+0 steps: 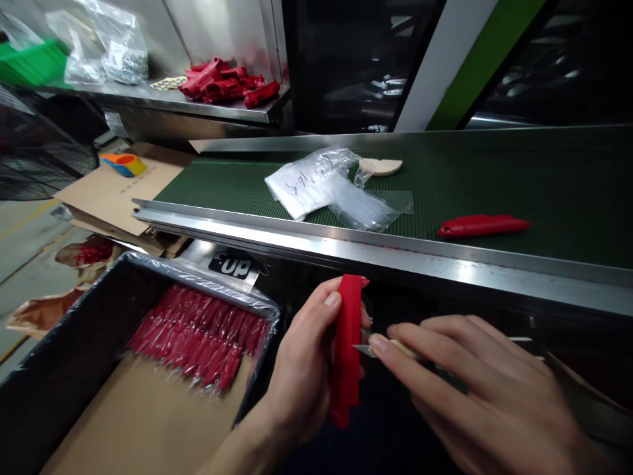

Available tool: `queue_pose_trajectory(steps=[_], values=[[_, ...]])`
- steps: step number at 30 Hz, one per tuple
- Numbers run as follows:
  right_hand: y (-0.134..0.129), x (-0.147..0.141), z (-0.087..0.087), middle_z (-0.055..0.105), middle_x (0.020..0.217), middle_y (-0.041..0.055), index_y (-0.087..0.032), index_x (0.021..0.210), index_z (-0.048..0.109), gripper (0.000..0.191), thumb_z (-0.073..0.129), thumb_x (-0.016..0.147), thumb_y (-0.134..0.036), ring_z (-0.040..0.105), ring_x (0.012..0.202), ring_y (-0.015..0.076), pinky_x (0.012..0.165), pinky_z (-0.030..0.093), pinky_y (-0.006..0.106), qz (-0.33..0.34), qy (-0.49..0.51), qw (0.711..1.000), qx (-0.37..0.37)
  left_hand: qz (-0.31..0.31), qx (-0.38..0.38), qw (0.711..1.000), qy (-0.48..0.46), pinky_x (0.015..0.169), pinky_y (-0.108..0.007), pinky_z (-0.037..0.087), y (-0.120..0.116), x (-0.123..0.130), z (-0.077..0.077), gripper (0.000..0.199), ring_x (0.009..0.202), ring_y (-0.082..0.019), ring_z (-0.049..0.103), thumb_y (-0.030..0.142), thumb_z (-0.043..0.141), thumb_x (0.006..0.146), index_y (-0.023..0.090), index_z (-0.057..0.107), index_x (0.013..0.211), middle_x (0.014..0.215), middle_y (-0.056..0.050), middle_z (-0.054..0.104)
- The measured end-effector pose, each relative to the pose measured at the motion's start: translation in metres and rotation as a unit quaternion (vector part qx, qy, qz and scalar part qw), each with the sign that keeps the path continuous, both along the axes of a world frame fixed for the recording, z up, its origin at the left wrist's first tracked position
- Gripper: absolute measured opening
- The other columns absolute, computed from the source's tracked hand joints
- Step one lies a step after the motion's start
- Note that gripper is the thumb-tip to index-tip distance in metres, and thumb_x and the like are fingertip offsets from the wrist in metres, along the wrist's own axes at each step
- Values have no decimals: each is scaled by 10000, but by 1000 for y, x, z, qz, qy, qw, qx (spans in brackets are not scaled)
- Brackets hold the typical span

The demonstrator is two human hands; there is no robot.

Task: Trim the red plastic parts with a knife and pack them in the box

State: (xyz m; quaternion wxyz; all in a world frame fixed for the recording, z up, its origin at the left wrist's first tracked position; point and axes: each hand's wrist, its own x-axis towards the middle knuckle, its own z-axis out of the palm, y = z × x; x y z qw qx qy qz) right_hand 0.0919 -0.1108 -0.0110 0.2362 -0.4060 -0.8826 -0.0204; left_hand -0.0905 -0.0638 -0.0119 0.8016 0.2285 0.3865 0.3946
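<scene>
My left hand (306, 356) is closed around a long red plastic part (347, 343), held upright in front of the conveyor's metal edge. A small knife (364, 349) with a pointed blade and a pale handle is pinched in my right hand (475, 376). The blade's tip meets or nearly meets the right edge of the red part; I cannot tell whether it touches. Most of the knife's handle is hidden by my fingers. A similar red part (484, 225) lies on the green conveyor belt (554, 191) beyond my right hand.
Clear plastic bags (321, 185) and a pale rounded piece (380, 166) lie on the belt. At lower left, a lined box (59, 349) holds rows of bagged red parts (198, 333). More red parts (222, 82) sit on a metal shelf. A tape roll (126, 165) rests on cardboard.
</scene>
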Motion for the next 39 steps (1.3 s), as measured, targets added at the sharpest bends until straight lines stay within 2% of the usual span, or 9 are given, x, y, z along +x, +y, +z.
queue_pose_trajectory(steps=[4, 8, 13, 19, 22, 25, 27, 33, 39], values=[[-5, -3, -1, 679, 1098, 60, -173, 1209, 651, 378, 533, 871, -54, 553, 897, 199, 748, 423, 340, -4, 13, 1000, 6, 13, 27, 999, -24, 539, -161, 407, 4, 0, 1, 263, 619, -77, 468, 343, 474, 967, 145, 589, 1095, 820, -22, 554], [-7, -7, 1, 715, 1055, 32, -216, 1161, 686, 352, 547, 874, -67, 589, 856, 184, 719, 446, 329, -3, 0, 1000, 17, 7, 36, 999, -30, 502, -180, 381, 7, -1, 1, 256, 580, -75, 440, 350, 453, 969, 167, 562, 1112, 834, -13, 538], [-8, -13, 1, 738, 963, 13, -210, 1041, 726, 269, 526, 903, -94, 602, 777, 162, 631, 443, 305, 0, 27, 999, 18, 8, 31, 998, -45, 477, -178, 364, 11, 0, 2, 241, 561, -69, 410, 357, 455, 969, 180, 556, 1098, 833, -7, 520], [-8, 0, 4, 664, 1103, 68, -191, 1219, 634, 397, 492, 889, -24, 601, 977, 197, 771, 477, 349, -16, 114, 993, -26, 27, 33, 998, -40, 464, -190, 347, 11, 0, 3, 248, 553, -70, 403, 371, 442, 975, 194, 567, 1096, 827, -8, 516], [2, 7, 9, 615, 1158, 94, -170, 1308, 567, 455, 491, 890, -6, 580, 1054, 192, 847, 476, 346, -58, 121, 990, -41, 5, 46, 999, -21, 483, -187, 373, 5, -3, 2, 252, 580, -65, 433, 380, 564, 924, 224, 557, 1121, 869, 3, 518], [12, 6, 11, 614, 1137, 83, -174, 1299, 572, 431, 522, 899, -20, 564, 1041, 182, 858, 461, 346, -87, 104, 991, -14, -51, 76, 994, 60, 523, -188, 423, -3, -9, 3, 383, 592, -52, 484, 334, 728, 827, 272, 543, 1157, 906, 23, 531], [17, 3, 12, 611, 1143, 76, -179, 1309, 566, 434, 541, 902, -32, 553, 1038, 184, 851, 453, 354, -85, 86, 993, 1, -68, 86, 989, 103, 530, -183, 431, -8, -12, 5, 386, 582, -43, 497, 341, 744, 817, 280, 547, 1143, 905, 28, 541], [17, -1, 10, 599, 1175, 79, -172, 1335, 549, 468, 532, 896, -10, 540, 1037, 202, 843, 440, 382, -69, 87, 994, 2, -47, 86, 989, 112, 493, -160, 394, -16, -10, 12, 301, 534, -28, 473, 344, 727, 816, 247, 575, 1057, 853, 32, 546], [16, 2, 8, 603, 1154, 66, -188, 1329, 554, 450, 524, 909, -31, 539, 1027, 201, 827, 429, 378, -69, 83, 994, 5, -42, 64, 992, 96, 501, -150, 391, -17, -6, 16, 354, 540, -30, 473, 318, 733, 803, 230, 564, 1102, 839, 30, 552]])
